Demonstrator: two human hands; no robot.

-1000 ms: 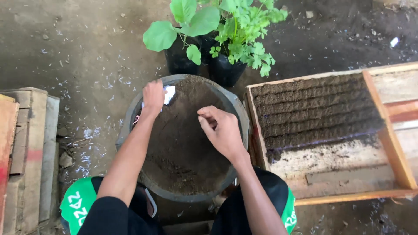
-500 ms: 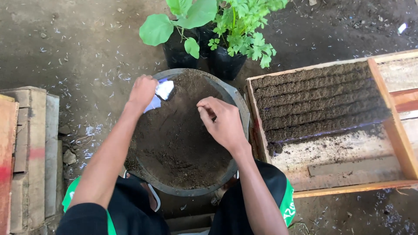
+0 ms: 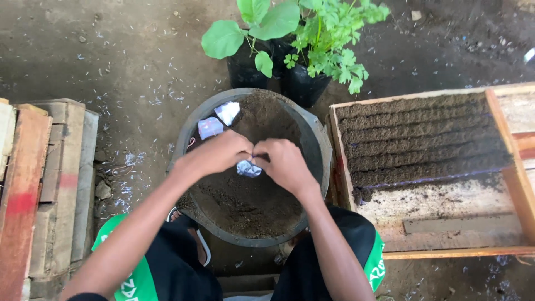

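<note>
A round grey basin [image 3: 319, 146] full of dark soil sits between my knees. Over its middle, my left hand [image 3: 220, 151] and my right hand [image 3: 284, 161] meet, fingertips together, both pinching a small crumpled clear plastic bag [image 3: 248, 168] that hangs just below them. Two more small plastic bags [image 3: 218, 119] lie on the soil at the basin's far left rim.
A wooden tray [image 3: 504, 128] at the right holds rows of small soil-filled bags, its near part bare. Two black pots with green plants [image 3: 290, 28] stand behind the basin. Wooden blocks [image 3: 44, 184] are stacked at the left. Dirt ground lies all around.
My left hand has come from the bags at the basin's far left rim to the middle, carrying a plastic bag, and now joins my right hand on it.
</note>
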